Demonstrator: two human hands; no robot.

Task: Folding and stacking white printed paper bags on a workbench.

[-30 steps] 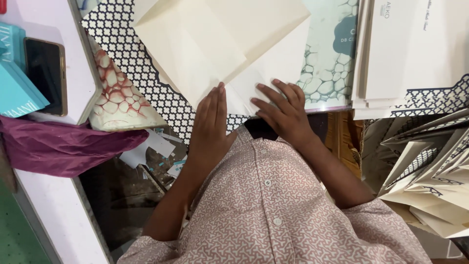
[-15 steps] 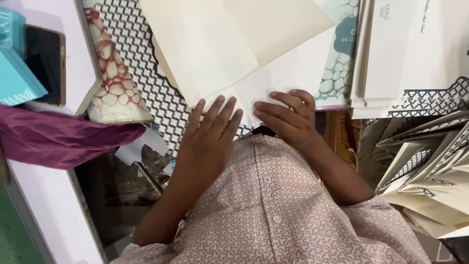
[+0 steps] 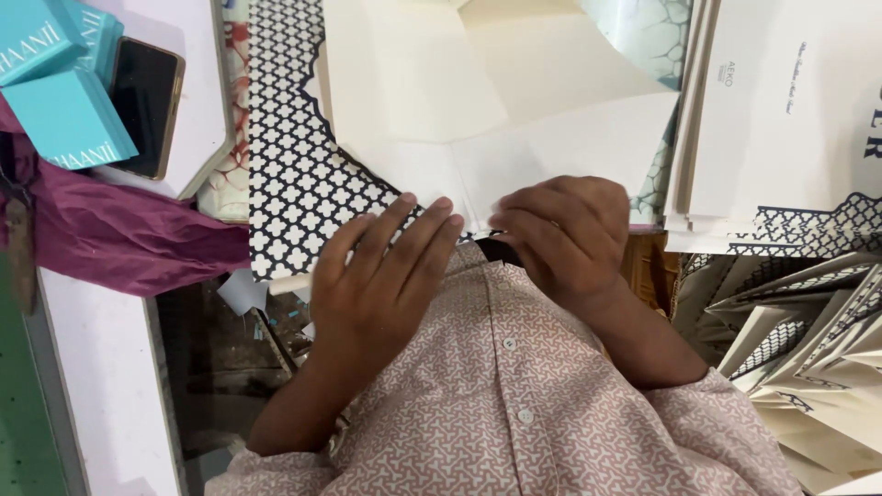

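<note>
Far of both hands, the cream card sheet (image 3: 514, 101) lies flat and offers open passage. A stack of white folded sheets (image 3: 781, 110) borders it on the right. On the left, teal boxes (image 3: 64, 101), a dark phone (image 3: 147, 106) and purple cloth (image 3: 119, 239) crowd the surface. Folded paper bags (image 3: 808, 358) block the near right.

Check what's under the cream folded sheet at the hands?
Under the cream sheet lies a navy lattice-patterned sheet, showing at its left edge. Left hand and right hand cover the near edge.
</note>
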